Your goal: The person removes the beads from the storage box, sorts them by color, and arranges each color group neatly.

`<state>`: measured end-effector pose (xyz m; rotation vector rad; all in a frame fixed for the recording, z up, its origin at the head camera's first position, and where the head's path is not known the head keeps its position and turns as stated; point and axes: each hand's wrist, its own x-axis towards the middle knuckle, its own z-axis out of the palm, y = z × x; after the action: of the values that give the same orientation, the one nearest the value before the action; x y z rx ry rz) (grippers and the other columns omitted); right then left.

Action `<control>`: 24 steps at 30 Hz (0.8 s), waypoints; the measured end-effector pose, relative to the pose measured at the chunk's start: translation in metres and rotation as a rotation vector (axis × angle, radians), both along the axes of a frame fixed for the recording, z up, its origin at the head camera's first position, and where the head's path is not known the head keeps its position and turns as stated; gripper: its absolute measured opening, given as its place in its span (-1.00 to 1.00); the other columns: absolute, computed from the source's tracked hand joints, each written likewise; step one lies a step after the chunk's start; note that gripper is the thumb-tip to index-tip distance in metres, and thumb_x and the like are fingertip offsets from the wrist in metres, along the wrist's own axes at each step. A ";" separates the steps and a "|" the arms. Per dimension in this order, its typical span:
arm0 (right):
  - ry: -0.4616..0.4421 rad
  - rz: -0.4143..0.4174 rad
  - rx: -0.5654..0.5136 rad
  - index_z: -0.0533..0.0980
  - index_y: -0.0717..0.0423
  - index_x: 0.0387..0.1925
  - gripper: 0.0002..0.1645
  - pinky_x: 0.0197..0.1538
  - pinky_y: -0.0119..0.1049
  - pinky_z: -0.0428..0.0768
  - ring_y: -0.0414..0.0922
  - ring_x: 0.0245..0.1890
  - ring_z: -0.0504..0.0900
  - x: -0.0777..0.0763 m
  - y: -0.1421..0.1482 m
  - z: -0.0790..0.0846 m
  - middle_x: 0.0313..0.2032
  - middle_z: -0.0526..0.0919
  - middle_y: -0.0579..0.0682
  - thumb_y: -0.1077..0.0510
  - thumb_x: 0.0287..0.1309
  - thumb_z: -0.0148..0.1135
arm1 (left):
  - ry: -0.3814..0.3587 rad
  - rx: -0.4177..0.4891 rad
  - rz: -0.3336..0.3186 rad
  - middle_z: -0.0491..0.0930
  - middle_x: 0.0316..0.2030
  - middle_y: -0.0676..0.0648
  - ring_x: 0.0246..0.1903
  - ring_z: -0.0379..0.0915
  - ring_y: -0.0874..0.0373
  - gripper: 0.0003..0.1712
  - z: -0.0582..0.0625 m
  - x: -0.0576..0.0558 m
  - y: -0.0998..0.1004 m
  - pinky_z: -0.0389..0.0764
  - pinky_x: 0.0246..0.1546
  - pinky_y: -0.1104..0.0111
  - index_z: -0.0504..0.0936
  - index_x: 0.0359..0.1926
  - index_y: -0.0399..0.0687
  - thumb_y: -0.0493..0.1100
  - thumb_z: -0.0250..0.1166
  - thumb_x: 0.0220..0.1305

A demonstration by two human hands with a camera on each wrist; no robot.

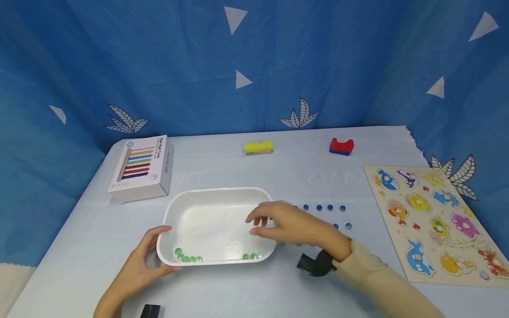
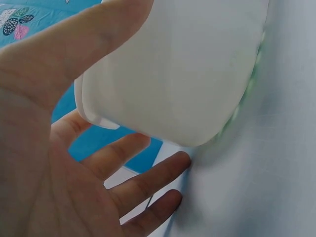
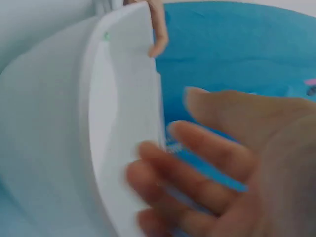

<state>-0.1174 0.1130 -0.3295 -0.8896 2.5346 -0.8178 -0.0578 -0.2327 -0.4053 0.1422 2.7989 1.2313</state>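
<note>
A white tray (image 1: pixel 214 225) is in the middle of the table. My left hand (image 1: pixel 137 263) grips its left end, the thumb at the near rim and the index finger at the left rim. In the left wrist view the other fingers spread beside the tray's outer wall. Inside, green glass beads (image 1: pixel 188 258) lie along the near left edge, and a few more green beads (image 1: pixel 252 255) at the near right. Over the tray's right end hovers my right hand (image 1: pixel 284 223), its fingers loosely bent with nothing seen between them; the right wrist view of it is blurred.
Blue beads (image 1: pixel 319 207) lie right of the tray, partly hidden behind the right forearm. A boxed bead toy (image 1: pixel 141 168) stands at back left. Yellow (image 1: pixel 259 147) and red (image 1: pixel 342 146) blocks lie at the back. An animal puzzle board (image 1: pixel 427 225) covers the right side.
</note>
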 end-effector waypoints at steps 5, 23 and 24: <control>-0.085 0.144 0.237 0.50 -0.01 -0.03 -0.61 -0.26 -0.47 0.44 -0.32 -0.39 0.43 -0.004 -0.036 -0.014 -0.40 0.56 -0.16 -0.01 0.09 0.18 | -0.015 -0.006 0.004 0.40 0.16 -0.16 0.00 0.29 0.35 0.02 -0.001 -0.001 0.001 0.26 -0.02 -0.15 0.16 0.22 0.29 0.03 0.52 -0.31; -0.481 0.412 -0.071 0.58 0.10 -0.19 -0.69 -0.22 -0.58 0.49 -0.45 -0.39 0.48 -0.022 -0.057 -0.049 -0.35 0.62 -0.13 0.39 0.08 0.03 | -0.009 -0.003 -0.004 0.38 0.17 -0.17 0.05 0.31 0.22 0.02 -0.002 -0.001 0.000 0.25 -0.01 -0.15 0.16 0.23 0.29 0.04 0.52 -0.31; -0.502 0.406 -0.092 0.58 0.12 -0.20 -0.70 -0.20 -0.58 0.49 -0.45 -0.37 0.50 -0.023 -0.056 -0.049 -0.33 0.64 -0.10 0.40 0.07 0.05 | -0.006 -0.005 -0.004 0.38 0.17 -0.18 0.06 0.32 0.15 0.03 -0.002 -0.001 0.000 0.25 -0.01 -0.16 0.15 0.23 0.28 0.04 0.52 -0.31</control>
<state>-0.1399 0.0566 -0.3783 -1.0279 1.8223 -0.8935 -0.0591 -0.2327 -0.4075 0.1432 2.7945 1.2221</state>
